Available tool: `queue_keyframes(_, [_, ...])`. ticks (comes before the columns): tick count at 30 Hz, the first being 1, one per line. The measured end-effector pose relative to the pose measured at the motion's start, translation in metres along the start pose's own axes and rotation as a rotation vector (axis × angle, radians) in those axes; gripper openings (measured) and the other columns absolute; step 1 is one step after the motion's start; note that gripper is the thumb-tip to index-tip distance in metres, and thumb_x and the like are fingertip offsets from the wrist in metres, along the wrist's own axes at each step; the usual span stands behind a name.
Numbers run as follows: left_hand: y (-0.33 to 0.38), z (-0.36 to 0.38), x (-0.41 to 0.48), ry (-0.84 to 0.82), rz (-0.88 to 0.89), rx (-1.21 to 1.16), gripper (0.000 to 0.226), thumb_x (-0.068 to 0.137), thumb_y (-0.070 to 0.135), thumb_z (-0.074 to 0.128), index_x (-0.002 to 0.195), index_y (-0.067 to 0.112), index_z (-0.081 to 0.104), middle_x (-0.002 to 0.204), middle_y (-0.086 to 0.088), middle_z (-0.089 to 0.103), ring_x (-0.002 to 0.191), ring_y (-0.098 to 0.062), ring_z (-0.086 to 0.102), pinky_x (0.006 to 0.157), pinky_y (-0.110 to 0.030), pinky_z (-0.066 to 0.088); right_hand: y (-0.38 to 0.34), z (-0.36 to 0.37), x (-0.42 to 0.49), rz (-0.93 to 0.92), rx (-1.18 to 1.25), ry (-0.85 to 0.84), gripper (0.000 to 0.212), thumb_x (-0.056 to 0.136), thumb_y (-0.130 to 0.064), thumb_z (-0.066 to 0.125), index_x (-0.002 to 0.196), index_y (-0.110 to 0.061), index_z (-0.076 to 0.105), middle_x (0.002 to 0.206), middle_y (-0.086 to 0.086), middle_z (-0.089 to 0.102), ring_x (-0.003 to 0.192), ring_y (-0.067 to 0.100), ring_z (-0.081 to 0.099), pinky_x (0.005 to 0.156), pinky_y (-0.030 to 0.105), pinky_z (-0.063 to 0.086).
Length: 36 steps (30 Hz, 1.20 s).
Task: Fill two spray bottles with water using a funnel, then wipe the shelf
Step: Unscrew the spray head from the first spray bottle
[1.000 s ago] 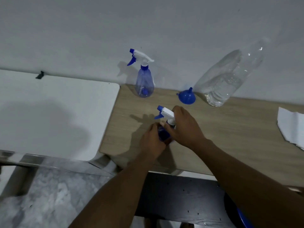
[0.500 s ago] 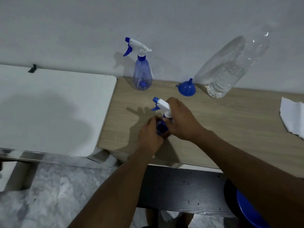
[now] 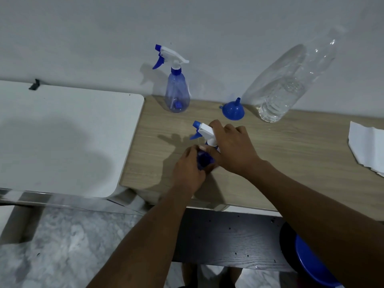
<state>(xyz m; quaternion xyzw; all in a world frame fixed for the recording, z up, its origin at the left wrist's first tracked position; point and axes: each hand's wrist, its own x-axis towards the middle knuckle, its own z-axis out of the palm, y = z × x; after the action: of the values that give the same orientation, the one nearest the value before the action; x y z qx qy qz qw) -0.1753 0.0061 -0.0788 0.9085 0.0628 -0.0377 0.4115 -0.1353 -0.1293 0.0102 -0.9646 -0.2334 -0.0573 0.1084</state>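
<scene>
- While the left hand (image 3: 188, 165) curls round the blue body of the near spray bottle (image 3: 202, 160), steadying it on the wooden shelf (image 3: 291, 146), the right hand (image 3: 234, 150) grips its white trigger head (image 3: 204, 129), seemingly to twist it off for filling.
- Behind, the second spray bottle (image 3: 177, 94) stands capped against the wall.
- A blue funnel (image 3: 233, 110) rests mouth-down just beside the part-full water bottle (image 3: 284, 90), both within easy reach.
- A white paper towel (image 3: 365, 146) lies far right, likely for wiping.
</scene>
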Motion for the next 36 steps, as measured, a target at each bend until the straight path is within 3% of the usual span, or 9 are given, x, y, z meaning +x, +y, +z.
queue_keyframes(3, [-0.002, 0.000, 0.001, -0.007, -0.009, -0.021, 0.060, 0.077, 0.050, 0.078, 0.124, 0.024, 0.051, 0.122, 0.003, 0.061, 0.106, -0.017, 0.060, 0.085, -0.030, 0.045, 0.000, 0.003, -0.002, -0.022, 0.172, -0.032, 0.056, 0.084, -0.030, 0.066, 0.134, -0.020, 0.041, 0.117, 0.001, 0.058, 0.098, 0.023, 0.053, 0.085, 0.040, 0.039])
queue_keyframes(8, [0.001, 0.000, 0.001, -0.010, 0.008, 0.023, 0.058, 0.079, 0.045, 0.077, 0.126, 0.024, 0.050, 0.121, 0.000, 0.061, 0.106, -0.020, 0.061, 0.090, -0.036, 0.051, 0.004, -0.002, -0.001, 0.011, 0.000, -0.007, 0.068, 0.084, -0.058, 0.064, 0.135, -0.021, 0.040, 0.112, 0.003, 0.063, 0.093, 0.023, 0.057, 0.085, 0.042, 0.043])
queue_keyframes(12, [-0.001, -0.001, 0.001, -0.018, 0.003, 0.021, 0.061, 0.079, 0.050, 0.077, 0.127, 0.023, 0.050, 0.124, 0.000, 0.061, 0.109, -0.020, 0.060, 0.087, -0.030, 0.046, 0.001, 0.003, -0.004, -0.022, 0.161, -0.033, 0.059, 0.086, -0.030, 0.066, 0.137, -0.022, 0.037, 0.118, 0.002, 0.059, 0.099, 0.024, 0.054, 0.087, 0.042, 0.042])
queue_keyframes(17, [0.003, -0.001, -0.001, 0.010, 0.027, 0.036, 0.058, 0.079, 0.045, 0.077, 0.126, 0.022, 0.050, 0.123, 0.000, 0.061, 0.106, -0.020, 0.061, 0.088, -0.034, 0.050, 0.008, -0.002, -0.002, 0.014, 0.049, -0.028, 0.064, 0.085, -0.053, 0.064, 0.135, -0.023, 0.037, 0.115, -0.001, 0.059, 0.096, 0.021, 0.054, 0.086, 0.042, 0.042])
queue_keyframes(21, [0.003, -0.001, 0.000, 0.011, 0.003, 0.032, 0.060, 0.078, 0.049, 0.078, 0.127, 0.024, 0.051, 0.125, 0.001, 0.061, 0.107, -0.021, 0.061, 0.087, -0.034, 0.048, 0.000, -0.001, -0.003, -0.022, 0.196, -0.070, 0.062, 0.083, -0.022, 0.064, 0.138, -0.025, 0.037, 0.122, -0.002, 0.054, 0.102, 0.021, 0.049, 0.086, 0.041, 0.040])
queue_keyframes(25, [0.004, 0.000, 0.000, 0.011, 0.018, 0.025, 0.061, 0.078, 0.049, 0.078, 0.127, 0.024, 0.051, 0.124, 0.001, 0.061, 0.107, -0.020, 0.061, 0.088, -0.036, 0.050, 0.005, -0.003, -0.002, 0.020, 0.215, -0.082, 0.061, 0.081, -0.031, 0.069, 0.134, -0.023, 0.039, 0.118, -0.001, 0.054, 0.100, 0.021, 0.050, 0.087, 0.043, 0.043])
queue_keyframes(30, [0.005, -0.002, 0.000, -0.014, 0.004, 0.021, 0.061, 0.079, 0.051, 0.075, 0.127, 0.024, 0.051, 0.125, 0.001, 0.060, 0.109, -0.021, 0.061, 0.093, -0.043, 0.052, 0.001, -0.008, 0.004, 0.023, 0.405, -0.203, 0.061, 0.080, -0.009, 0.067, 0.134, -0.021, 0.041, 0.115, 0.001, 0.055, 0.097, 0.024, 0.053, 0.083, 0.050, 0.049])
queue_keyframes(32, [0.006, -0.003, -0.002, -0.019, -0.005, -0.007, 0.062, 0.077, 0.055, 0.076, 0.125, 0.027, 0.051, 0.123, 0.005, 0.060, 0.107, -0.018, 0.061, 0.092, -0.043, 0.053, 0.006, -0.013, 0.004, 0.021, 0.397, -0.253, 0.065, 0.078, -0.023, 0.071, 0.135, -0.023, 0.040, 0.115, 0.000, 0.052, 0.097, 0.023, 0.050, 0.080, 0.045, 0.049])
queue_keyframes(36, [0.010, -0.004, -0.002, -0.013, -0.001, 0.006, 0.063, 0.079, 0.051, 0.077, 0.129, 0.027, 0.048, 0.129, 0.002, 0.058, 0.112, -0.022, 0.060, 0.094, -0.044, 0.051, 0.009, -0.032, 0.008, 0.016, 0.352, -0.242, 0.023, 0.091, -0.036, 0.063, 0.101, -0.015, 0.057, 0.084, -0.004, 0.051, 0.073, 0.015, 0.048, 0.069, 0.033, 0.039])
